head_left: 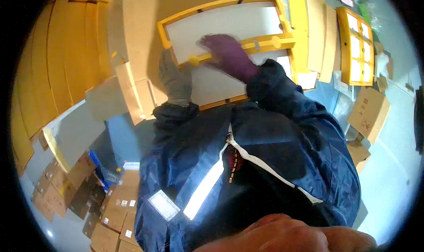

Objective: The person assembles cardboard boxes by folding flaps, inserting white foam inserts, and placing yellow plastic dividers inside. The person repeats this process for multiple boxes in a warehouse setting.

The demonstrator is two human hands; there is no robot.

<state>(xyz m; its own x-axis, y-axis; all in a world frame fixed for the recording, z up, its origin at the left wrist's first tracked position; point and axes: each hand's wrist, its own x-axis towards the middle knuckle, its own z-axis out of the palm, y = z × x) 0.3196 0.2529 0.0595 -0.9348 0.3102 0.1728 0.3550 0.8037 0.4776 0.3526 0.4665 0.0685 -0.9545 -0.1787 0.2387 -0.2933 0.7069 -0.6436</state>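
In front of my chest lie two yellow wooden frames [207, 5] with whitish panels [194, 28], side by side along their long rails. My left hand [176, 82], in a grey glove, holds the left end of the nearer frame, its fingers along the outer side. A round yellow piece [193, 60] sits on the rail close to its thumb. My right hand [229, 57], in a purple glove, reaches over the middle rails, slightly smeared, with fingers apart and nothing visible in them. To its right are a small grey metal piece [257, 44] and another round yellow piece [276, 42].
Brown cardboard [137, 40] covers the surface under the frames. Yellow and tan boards [314, 35] stand at the right, with a yellow multi-pane frame [355, 46] beyond. A carton [369, 112] sits farther right. Large cardboard sheets [66, 53] fill the left; stacked cartons [121, 208] are lower left.
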